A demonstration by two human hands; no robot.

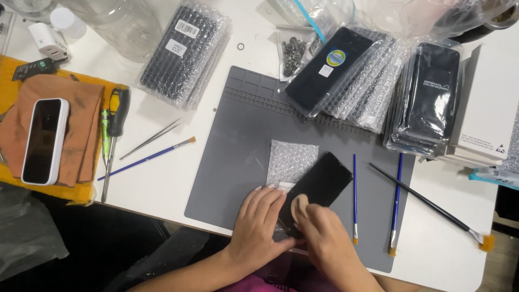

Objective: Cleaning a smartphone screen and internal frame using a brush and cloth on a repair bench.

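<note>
A black phone screen panel lies tilted on the grey work mat, partly over a small bubble-wrap pouch. My left hand rests flat on the panel's near end, fingers together, holding it down. My right hand is closed over the panel's lower edge, thumb pressed on the glass. The panel's near end is hidden under both hands.
Blue-handled brushes and a long black brush lie right of the panel. Stacks of bubble-wrapped screens sit at the back. Tweezers, another brush, screwdrivers and a white phone on a cloth are at left.
</note>
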